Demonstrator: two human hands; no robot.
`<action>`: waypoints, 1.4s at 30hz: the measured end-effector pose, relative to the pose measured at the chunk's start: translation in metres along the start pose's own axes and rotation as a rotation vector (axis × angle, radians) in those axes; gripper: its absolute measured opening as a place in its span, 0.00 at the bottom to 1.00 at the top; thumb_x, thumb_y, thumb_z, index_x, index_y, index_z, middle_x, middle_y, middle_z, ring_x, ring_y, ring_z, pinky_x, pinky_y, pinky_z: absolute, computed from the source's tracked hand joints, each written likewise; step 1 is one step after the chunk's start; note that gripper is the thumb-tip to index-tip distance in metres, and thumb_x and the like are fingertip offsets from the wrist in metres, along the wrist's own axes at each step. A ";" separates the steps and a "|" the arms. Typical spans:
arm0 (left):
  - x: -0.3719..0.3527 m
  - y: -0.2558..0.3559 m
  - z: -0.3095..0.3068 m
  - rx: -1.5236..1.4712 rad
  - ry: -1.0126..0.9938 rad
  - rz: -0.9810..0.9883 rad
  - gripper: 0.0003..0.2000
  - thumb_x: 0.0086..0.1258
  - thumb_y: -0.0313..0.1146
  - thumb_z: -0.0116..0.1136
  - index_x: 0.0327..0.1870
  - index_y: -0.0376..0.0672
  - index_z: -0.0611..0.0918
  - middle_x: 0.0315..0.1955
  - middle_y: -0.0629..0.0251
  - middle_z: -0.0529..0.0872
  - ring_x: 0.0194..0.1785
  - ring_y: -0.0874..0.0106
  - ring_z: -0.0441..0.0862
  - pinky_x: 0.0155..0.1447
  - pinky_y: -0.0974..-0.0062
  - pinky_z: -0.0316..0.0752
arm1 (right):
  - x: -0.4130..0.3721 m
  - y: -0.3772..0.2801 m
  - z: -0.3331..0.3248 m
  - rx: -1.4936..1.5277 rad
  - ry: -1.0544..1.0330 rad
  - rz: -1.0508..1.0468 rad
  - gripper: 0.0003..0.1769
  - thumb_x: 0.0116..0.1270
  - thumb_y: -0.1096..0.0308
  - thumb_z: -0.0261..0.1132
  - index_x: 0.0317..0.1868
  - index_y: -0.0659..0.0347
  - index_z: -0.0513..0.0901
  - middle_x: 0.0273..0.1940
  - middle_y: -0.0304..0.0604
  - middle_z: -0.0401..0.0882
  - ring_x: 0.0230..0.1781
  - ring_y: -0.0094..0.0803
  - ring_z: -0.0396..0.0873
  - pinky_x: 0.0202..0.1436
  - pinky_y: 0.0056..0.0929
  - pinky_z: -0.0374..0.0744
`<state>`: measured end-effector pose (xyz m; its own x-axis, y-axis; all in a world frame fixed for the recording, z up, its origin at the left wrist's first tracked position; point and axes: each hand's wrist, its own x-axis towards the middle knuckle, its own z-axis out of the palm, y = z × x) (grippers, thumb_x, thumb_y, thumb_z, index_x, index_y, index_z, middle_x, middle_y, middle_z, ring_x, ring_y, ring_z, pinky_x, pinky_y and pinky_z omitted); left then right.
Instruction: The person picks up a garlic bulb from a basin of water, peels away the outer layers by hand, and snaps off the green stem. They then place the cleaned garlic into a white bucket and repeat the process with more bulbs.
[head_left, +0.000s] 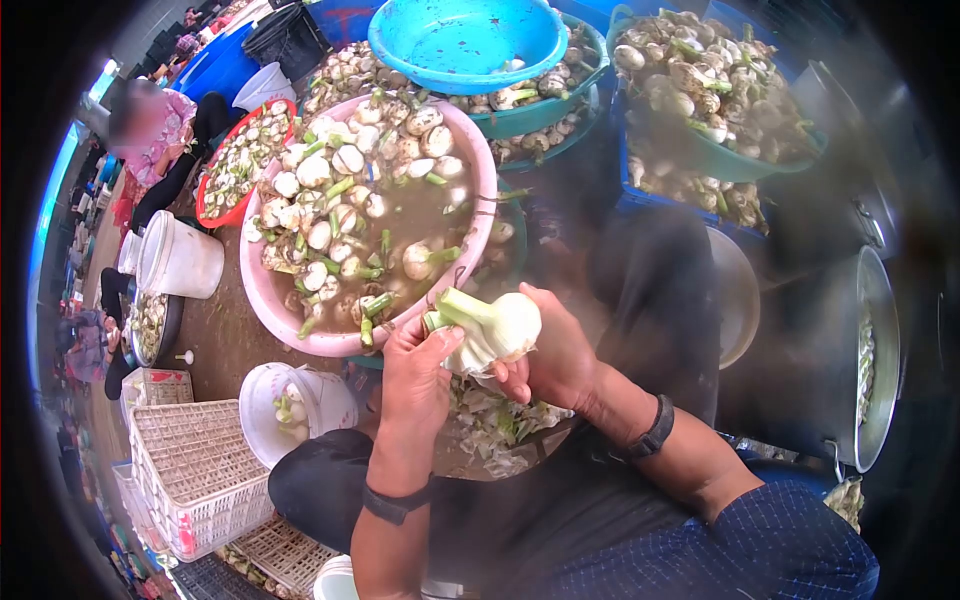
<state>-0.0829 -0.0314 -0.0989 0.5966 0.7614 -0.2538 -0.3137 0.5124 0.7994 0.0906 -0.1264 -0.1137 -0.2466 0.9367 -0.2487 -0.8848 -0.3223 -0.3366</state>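
Note:
A pale garlic bulb with a short green stem is held up between both hands, near the rim of a pink basin. My left hand pinches the stem side, where whitish outer skin hangs loose. On the other side, my right hand is closed around the bulb, its fingers partly hidden behind it. Many whole garlic bulbs with cut stems lie in the basin's muddy water. Below my hands, peeled skins are heaped between my legs.
At the left are a white bucket with a few bulbs inside and a white plastic crate. Stacked basins, a blue one on top, stand behind. A large metal pot is at the right. Another person sits far left.

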 end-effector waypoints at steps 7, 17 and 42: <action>0.001 0.000 -0.012 0.067 0.133 0.058 0.13 0.73 0.23 0.64 0.55 0.29 0.86 0.45 0.59 0.92 0.43 0.73 0.91 0.50 0.74 0.86 | 0.004 0.010 0.003 -0.866 0.486 -0.313 0.28 0.84 0.47 0.55 0.68 0.58 0.83 0.59 0.38 0.82 0.55 0.26 0.81 0.44 0.29 0.84; -0.014 0.002 0.004 0.246 0.041 -0.006 0.08 0.73 0.21 0.64 0.50 0.32 0.89 0.41 0.66 0.92 0.39 0.81 0.87 0.45 0.80 0.82 | 0.006 0.016 -0.001 -0.985 0.363 -0.582 0.27 0.70 0.60 0.79 0.66 0.60 0.84 0.54 0.39 0.84 0.52 0.25 0.81 0.56 0.26 0.81; -0.023 0.051 -0.043 0.953 0.129 0.093 0.14 0.71 0.29 0.70 0.54 0.32 0.88 0.39 0.59 0.93 0.42 0.73 0.90 0.47 0.75 0.85 | -0.002 -0.011 -0.004 -0.787 0.359 -0.658 0.15 0.73 0.69 0.76 0.57 0.63 0.89 0.56 0.38 0.85 0.57 0.23 0.82 0.62 0.29 0.82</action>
<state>-0.1446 -0.0055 -0.0756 0.4960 0.8495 -0.1799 0.4097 -0.0463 0.9110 0.1023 -0.1249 -0.1128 0.4262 0.9045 -0.0141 -0.2681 0.1114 -0.9569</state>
